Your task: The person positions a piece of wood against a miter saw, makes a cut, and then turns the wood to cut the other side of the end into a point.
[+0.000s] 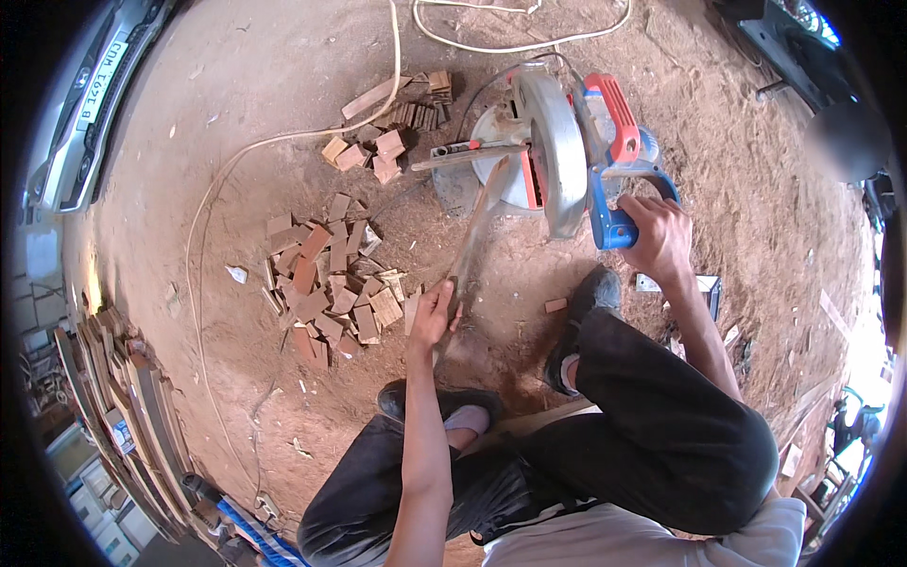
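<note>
At frame centre, the left hand point(434, 315) pinches a long wooden strip point(473, 231) reaching up to the mitre saw point(557, 142); right of centre, the right hand point(657, 234) wraps the blue handle point(616, 227); blocks point(328, 274) piled left of centre look already cut, this strip not yet.

Your site: rough woodworking workshop, earthen floor point(142, 246). Evidence around you: one miter saw point(557, 151); small cut wood blocks point(307, 274), heaped; long boards point(156, 420), stacked at your left; one pale power cord point(283, 139); one vehicle point(80, 142), upper left.
</note>
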The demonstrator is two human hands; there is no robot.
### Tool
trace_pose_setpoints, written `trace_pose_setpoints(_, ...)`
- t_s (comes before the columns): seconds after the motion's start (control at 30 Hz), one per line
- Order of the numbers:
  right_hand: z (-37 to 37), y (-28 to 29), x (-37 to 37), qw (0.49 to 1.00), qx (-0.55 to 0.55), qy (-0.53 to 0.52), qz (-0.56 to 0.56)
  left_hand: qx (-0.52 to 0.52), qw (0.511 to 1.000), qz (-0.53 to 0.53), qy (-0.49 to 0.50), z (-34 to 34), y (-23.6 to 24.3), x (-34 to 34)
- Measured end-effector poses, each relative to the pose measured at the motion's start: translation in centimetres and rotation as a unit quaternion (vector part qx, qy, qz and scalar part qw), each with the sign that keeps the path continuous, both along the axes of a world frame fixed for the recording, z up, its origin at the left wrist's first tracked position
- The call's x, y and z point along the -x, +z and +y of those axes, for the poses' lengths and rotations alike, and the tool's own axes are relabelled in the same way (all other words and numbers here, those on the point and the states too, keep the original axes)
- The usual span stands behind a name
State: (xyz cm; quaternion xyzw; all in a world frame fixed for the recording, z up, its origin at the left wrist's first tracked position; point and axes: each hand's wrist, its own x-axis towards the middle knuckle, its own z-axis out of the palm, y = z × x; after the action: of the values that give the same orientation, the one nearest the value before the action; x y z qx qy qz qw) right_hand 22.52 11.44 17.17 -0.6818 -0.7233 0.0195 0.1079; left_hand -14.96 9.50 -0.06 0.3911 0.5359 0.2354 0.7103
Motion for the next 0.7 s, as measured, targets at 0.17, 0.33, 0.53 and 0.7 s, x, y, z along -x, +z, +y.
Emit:
trace_pose_setpoints(0.17,1.3,2.5,-0.2,1.000,0.004,0.005,0.007,-0.015,1.000,-0.010,0.007,0.2,0.1,-0.2)
trace_pose_setpoints(0.33,1.7,2.9,-0.4,1.000,0.021,-0.008,-0.002,-0.008,0.999,0.037,-0.026,0.2,2.4,-1.2)
trace_pose_setpoints(0.53,1.9,3.2,0.0,1.000,0.006,0.018,0.006,0.056,0.998,0.016,-0.006,-2.6,4.0,-2.5)
trace_pose_setpoints(0.7,1.9,3.7,0.4,1.000,0.016,-0.009,0.015,0.106,0.993,0.031,0.045,-4.9,2.5,-5.4)
